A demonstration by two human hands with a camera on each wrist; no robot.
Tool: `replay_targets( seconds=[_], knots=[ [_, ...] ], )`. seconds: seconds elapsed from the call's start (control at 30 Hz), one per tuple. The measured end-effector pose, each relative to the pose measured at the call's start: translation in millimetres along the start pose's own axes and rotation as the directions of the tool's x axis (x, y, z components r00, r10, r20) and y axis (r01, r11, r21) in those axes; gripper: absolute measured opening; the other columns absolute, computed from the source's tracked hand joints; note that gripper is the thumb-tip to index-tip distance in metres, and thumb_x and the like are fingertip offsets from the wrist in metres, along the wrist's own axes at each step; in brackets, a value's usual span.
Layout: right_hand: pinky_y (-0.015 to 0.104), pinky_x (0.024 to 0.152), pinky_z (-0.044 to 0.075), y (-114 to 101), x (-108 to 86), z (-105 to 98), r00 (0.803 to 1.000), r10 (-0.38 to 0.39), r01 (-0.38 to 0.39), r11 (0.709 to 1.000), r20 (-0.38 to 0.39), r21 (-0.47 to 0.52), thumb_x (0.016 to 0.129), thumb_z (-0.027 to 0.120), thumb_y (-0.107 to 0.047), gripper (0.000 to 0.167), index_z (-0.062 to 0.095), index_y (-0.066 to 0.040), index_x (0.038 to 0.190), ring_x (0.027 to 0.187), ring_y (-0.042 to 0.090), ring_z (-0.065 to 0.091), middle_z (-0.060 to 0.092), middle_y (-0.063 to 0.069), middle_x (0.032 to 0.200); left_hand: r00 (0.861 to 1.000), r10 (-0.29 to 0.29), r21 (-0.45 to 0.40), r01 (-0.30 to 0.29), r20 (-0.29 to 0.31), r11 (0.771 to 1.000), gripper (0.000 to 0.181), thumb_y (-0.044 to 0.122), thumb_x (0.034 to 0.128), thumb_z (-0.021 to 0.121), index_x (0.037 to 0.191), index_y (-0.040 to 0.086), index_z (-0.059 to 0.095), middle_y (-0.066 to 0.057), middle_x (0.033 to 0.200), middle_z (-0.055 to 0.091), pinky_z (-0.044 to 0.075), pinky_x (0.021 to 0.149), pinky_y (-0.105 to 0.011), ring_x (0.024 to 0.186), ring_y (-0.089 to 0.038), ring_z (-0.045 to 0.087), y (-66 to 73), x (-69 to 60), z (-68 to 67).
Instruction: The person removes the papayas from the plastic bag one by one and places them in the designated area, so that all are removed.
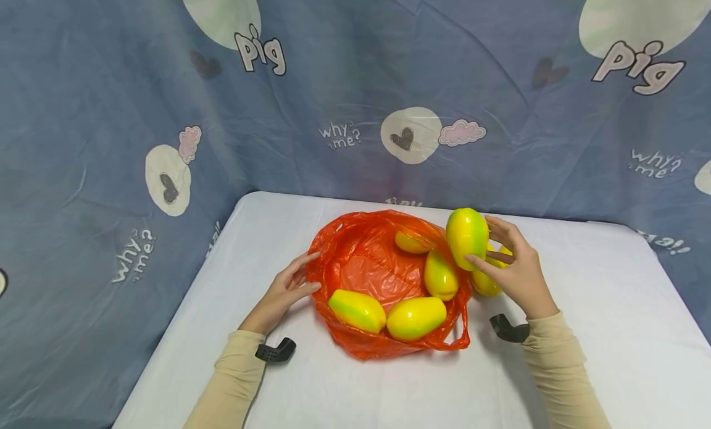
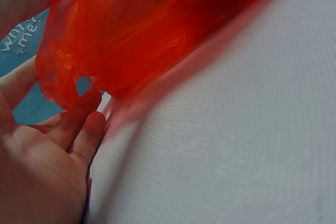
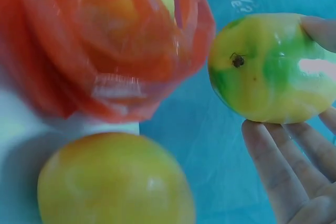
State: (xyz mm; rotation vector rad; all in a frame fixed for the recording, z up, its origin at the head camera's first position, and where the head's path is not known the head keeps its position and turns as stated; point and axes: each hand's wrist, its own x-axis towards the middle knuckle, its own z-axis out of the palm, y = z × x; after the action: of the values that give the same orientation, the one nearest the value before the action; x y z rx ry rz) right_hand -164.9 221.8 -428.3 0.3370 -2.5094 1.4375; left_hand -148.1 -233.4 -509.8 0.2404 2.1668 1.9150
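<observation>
A red plastic bag (image 1: 383, 268) lies with its mouth wide, several yellow-green fruits inside, among them one at its front left (image 1: 357, 310). My right hand (image 1: 519, 271) grips a yellow-green fruit (image 1: 468, 239) between thumb and fingers above the bag's right rim; the right wrist view shows this fruit (image 3: 273, 69) raised beside the bag (image 3: 121, 61). My left hand (image 1: 280, 296) touches the bag's left rim with thumb and fingers spread; in the left wrist view the fingers (image 2: 84, 114) lie at the red plastic (image 2: 142, 35).
More yellow fruit (image 1: 486, 283) sits on the white table (image 1: 355, 392) just right of the bag, partly behind my right hand. A bag handle (image 1: 458, 341) lies at the front right. Behind the table hangs a blue printed cloth (image 1: 344, 65).
</observation>
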Motion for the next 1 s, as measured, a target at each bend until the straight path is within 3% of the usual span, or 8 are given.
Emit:
replay_targets(
  seconds=[0.63,1.0],
  knots=[
    [0.001,0.088,0.049,21,-15.6,-32,0.989,0.055,-0.062,0.997,-0.135,-0.050,0.084,0.086,-0.011,0.075,0.052,-0.023,0.150,0.118,-0.007,0.056,0.059,-0.005,0.145,1.000,0.002,-0.020,-0.002,0.000,1.000,0.060,0.019,0.0973,0.071,0.153,0.028,0.049,0.004,0.170,0.027,0.037,0.113,-0.010,0.158,-0.024,0.029,-0.4,1.1,1.8],
    [0.001,0.086,0.050,34,-23.5,-51,0.977,0.057,-0.069,0.996,-0.206,-0.052,0.084,0.084,-0.001,0.077,0.050,-0.017,0.152,0.119,-0.008,0.055,0.059,-0.008,0.147,1.000,0.006,-0.025,-0.006,0.001,1.000,0.061,0.018,0.0975,0.071,0.153,0.027,0.049,0.005,0.170,0.026,0.038,0.112,-0.010,0.158,-0.024,0.029,0.0,0.7,0.9]
  ],
)
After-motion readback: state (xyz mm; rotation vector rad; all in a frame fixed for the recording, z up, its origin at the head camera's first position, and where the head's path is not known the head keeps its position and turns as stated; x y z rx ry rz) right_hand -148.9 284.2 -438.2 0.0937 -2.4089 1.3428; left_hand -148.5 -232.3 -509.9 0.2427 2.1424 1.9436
